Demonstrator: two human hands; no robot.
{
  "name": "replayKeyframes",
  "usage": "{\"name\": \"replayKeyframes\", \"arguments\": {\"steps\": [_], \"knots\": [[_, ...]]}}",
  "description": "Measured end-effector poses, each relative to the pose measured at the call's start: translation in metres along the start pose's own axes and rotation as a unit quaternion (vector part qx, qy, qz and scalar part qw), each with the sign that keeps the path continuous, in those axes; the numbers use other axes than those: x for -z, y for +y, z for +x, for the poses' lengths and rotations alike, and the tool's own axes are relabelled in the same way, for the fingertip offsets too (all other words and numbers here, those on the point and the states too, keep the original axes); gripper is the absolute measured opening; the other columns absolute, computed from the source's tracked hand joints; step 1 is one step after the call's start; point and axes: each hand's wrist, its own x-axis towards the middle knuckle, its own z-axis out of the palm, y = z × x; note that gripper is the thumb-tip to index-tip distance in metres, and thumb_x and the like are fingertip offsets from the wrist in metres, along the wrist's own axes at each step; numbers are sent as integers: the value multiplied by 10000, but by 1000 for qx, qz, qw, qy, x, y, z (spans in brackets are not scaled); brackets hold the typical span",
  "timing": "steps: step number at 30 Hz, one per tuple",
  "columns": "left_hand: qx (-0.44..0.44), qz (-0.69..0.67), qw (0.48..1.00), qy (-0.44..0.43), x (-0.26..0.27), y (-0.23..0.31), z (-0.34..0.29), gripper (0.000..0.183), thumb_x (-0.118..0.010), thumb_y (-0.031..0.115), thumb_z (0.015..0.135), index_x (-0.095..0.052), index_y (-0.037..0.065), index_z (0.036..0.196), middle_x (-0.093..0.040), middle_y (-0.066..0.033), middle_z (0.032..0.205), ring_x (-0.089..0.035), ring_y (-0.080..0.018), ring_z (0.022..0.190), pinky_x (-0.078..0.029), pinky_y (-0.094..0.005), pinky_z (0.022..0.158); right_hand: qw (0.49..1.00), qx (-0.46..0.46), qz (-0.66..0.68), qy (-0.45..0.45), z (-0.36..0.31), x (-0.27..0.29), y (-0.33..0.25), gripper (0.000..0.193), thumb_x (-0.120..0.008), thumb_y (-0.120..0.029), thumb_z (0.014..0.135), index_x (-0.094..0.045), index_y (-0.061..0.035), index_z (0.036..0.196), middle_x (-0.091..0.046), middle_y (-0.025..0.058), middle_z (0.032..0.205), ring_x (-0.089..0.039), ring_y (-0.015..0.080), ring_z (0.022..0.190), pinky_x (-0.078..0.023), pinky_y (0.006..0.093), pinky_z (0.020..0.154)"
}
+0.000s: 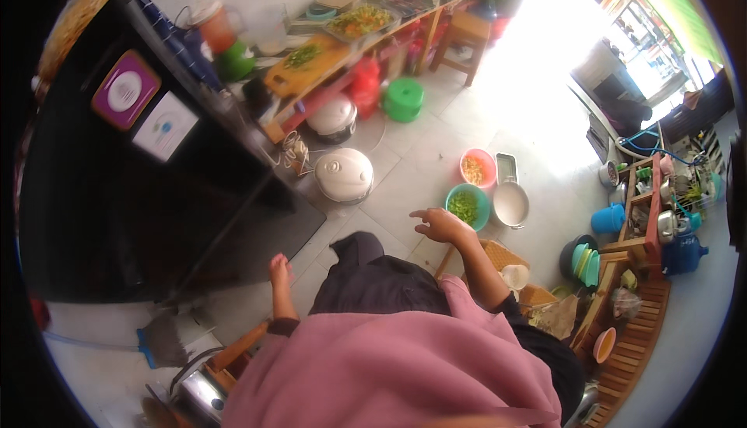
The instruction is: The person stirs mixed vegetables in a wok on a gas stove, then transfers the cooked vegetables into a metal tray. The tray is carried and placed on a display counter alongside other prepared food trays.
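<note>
My right hand [441,225] is stretched out over the floor with its fingers apart and nothing in it. Just beyond it stands a teal bowl [482,222] of chopped green vegetable pieces. Touching or close behind that bowl is a pink bowl [489,167] with orange pieces in it. A pale round pot [511,204] sits to the right, with a rectangular metal tray [506,168] behind it. My left hand [281,269] hangs at my left side, near the black fridge [233,226]. Its fingers look loosely extended and hold nothing I can see.
Two white rice cookers [345,175] stand on the floor ahead. Behind them runs a low table with a cutting board [307,66] and a tray of vegetables [359,22]. A green stool [403,100] is beside it. Wooden racks [634,315] with dishes line the right.
</note>
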Motion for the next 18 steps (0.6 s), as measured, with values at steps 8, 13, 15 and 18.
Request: {"name": "replayKeyframes", "arguments": {"steps": [8,13,15,18], "knots": [[-114,-3,989,-91,-181,208,63,328,-580,262,914,-588,128,1213,-652,-27,1069,-625,-135,850,-484,-306,671,989,88,115,27,110,94,55,360,-613,-206,895,-617,-96,1238,-701,151,941,-674,271,883,-514,364,811],[-165,-47,978,-121,-289,309,95,288,-561,255,945,-589,99,1187,-662,-19,1015,-627,-108,797,-469,-259,627,976,93,184,76,244,188,80,213,-629,-180,884,-698,-53,1040,-697,125,838,-662,177,747,-518,333,705],[-195,-77,968,-141,-318,348,107,264,-560,246,955,-593,81,1159,-666,-17,983,-626,-98,768,-461,-246,597,966,107,136,194,292,220,85,231,-675,-255,851,-706,-42,934,-693,126,790,-661,212,689,-517,345,680],[-206,-71,965,-143,-342,397,116,269,-567,251,956,-587,77,1161,-671,-30,992,-632,-100,778,-469,-239,616,952,79,142,258,353,259,85,254,-704,-288,826,-698,-42,888,-685,139,790,-657,238,700,-507,353,674]]}}
